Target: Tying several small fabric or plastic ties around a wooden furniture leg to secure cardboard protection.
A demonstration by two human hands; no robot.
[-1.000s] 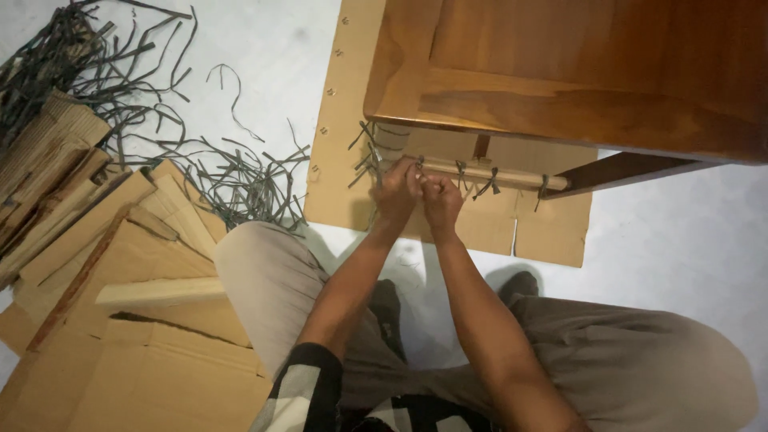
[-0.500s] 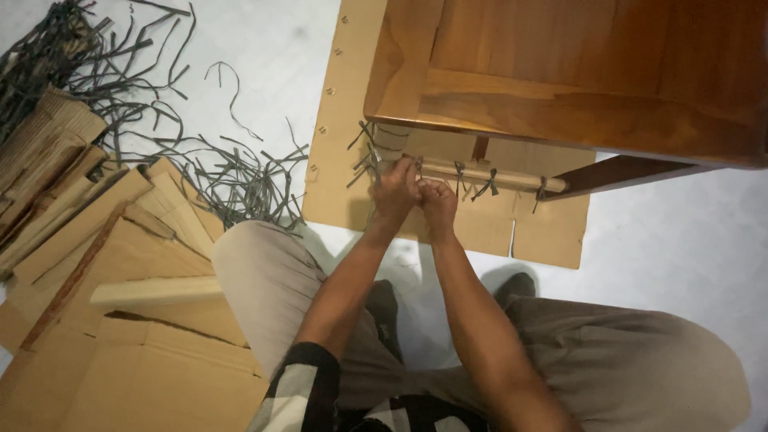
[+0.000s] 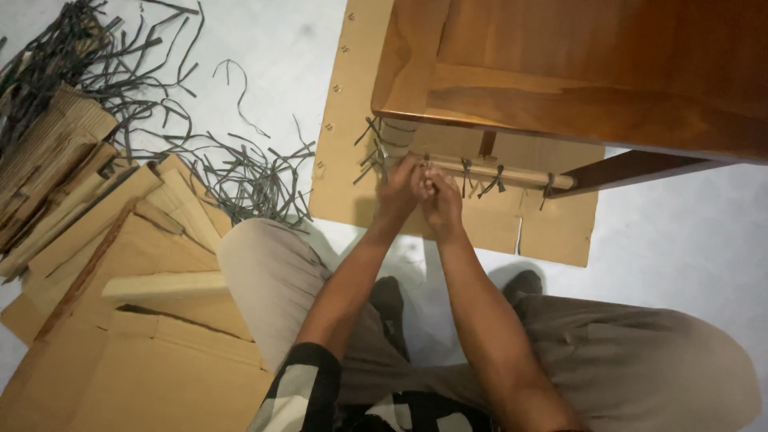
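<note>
My left hand [image 3: 398,186] and my right hand [image 3: 442,199] are pressed together at a cardboard-wrapped rail [image 3: 512,174] under a brown wooden table [image 3: 576,72]. Both hands pinch a dark grey strap [image 3: 426,172] tied around that rail near its left end. More dark strap ties [image 3: 490,182] sit knotted along the rail to the right, and loose ends [image 3: 370,148] hang by the wrapped table leg at left. What lies inside the closed fingers is mostly hidden.
A flat cardboard sheet [image 3: 552,228] lies on the white floor beneath the table. Stacked cardboard pieces [image 3: 120,264] fill the left side, with a tangle of dark grey straps [image 3: 144,104] behind them. My bent knees frame the lower part of the view.
The hands stay together at the same spot on the rail; only small finger movement shows. The camera has shifted slightly.
</note>
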